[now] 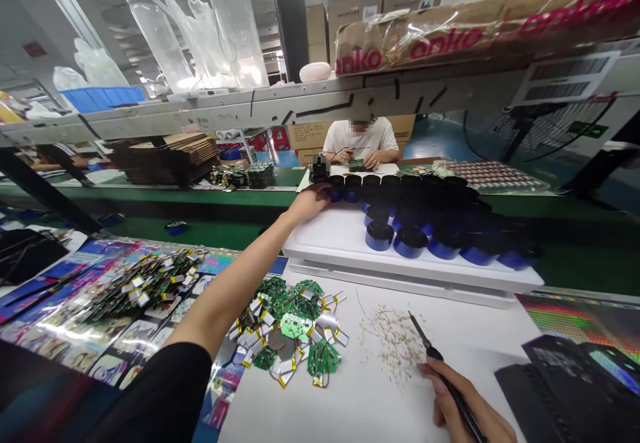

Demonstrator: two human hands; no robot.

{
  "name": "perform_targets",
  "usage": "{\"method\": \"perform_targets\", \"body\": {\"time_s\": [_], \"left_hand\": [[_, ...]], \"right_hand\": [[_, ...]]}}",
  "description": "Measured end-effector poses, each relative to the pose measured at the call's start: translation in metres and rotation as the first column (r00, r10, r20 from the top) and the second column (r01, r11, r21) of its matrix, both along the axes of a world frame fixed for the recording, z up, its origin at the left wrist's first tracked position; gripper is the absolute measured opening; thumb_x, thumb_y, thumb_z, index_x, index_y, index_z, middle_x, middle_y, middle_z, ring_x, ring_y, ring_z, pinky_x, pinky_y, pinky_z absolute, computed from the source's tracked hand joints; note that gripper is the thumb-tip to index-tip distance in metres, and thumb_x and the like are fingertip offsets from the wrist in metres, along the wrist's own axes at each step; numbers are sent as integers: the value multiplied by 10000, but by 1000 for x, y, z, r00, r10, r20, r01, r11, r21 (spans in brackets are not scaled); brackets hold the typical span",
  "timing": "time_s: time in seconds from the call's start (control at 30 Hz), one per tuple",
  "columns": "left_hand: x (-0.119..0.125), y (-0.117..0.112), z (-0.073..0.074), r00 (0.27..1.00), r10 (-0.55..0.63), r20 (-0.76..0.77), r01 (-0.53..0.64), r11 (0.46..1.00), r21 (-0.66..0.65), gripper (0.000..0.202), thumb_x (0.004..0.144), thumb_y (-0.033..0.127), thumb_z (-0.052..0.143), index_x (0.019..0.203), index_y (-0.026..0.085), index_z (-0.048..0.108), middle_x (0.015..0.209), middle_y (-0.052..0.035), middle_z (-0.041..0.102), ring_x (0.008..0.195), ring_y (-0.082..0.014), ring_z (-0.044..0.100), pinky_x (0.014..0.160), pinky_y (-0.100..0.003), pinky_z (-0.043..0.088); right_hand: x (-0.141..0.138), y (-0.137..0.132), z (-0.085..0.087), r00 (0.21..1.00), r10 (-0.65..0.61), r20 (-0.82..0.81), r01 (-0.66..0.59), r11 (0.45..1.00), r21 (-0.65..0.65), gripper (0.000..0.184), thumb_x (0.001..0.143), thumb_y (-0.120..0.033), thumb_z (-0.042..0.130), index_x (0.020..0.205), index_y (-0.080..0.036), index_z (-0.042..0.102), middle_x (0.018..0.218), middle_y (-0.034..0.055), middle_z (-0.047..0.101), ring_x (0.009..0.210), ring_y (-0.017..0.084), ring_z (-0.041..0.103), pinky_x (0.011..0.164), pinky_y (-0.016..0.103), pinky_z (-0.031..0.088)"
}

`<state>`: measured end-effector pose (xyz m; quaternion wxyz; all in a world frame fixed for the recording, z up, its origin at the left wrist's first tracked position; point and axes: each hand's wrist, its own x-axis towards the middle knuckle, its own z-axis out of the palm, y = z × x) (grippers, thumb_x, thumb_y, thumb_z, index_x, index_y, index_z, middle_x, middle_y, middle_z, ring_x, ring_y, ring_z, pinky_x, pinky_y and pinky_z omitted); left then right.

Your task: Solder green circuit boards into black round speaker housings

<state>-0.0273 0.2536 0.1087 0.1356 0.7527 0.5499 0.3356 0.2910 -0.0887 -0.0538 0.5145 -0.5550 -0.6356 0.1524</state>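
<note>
My left arm stretches forward over the white foam tray [330, 229]. At its far left corner my left hand [313, 203] has its fingers closed at the edge of a round blue-and-black housing [336, 188], the leftmost of a back row; the fingertips are partly hidden. Low on the right, my right hand [465, 399] grips a black soldering iron [445, 373] like a pen, its tip pointing up and left over thin wire scraps [393, 343]. Left of these scraps lies a heap of green circuit boards [297, 326] with small silver batteries and wires.
More blue-and-black housings [410, 241] fill the tray's right part. Another board pile [150, 279] lies on the left. Black flat parts [565, 386] lie at right. A shelf beam [225, 111] crosses above. A co-worker [360, 139] sits opposite, beyond the green conveyor belt [240, 213].
</note>
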Motion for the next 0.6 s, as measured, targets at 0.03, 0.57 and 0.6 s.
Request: {"method": "perform_targets", "body": {"time_s": [0.03,0.57,0.6], "left_hand": [[11,3,-3,1000,9,5,-9,1000,3,402,875,267,753,1269,196,723,1248,-129,779,1139,-303,721,1022,-376,553],[-20,-187,-9,686,-701,195,727,675,-128,256,869,349,897,946,190,711,1270,-112,766,1238,-234,721,1058,-358,554],[-13,-206,-23,632,-754,177,774,607,-177,255,873,350,900,946,194,712,1285,-108,764,1227,-231,729,1050,-346,559]], "right_hand": [[2,1,0,999,50,21,-50,998,31,256,973,-402,694,1184,-328,820,715,-31,773,431,140,668,471,201,586],[-12,-11,11,997,-42,63,37,996,81,293,985,-247,682,1250,-323,781,1082,24,839,839,235,814,880,388,654],[-13,-12,12,996,-42,78,35,996,88,298,981,-229,687,1248,-322,780,1079,23,840,838,234,813,880,387,651]]}}
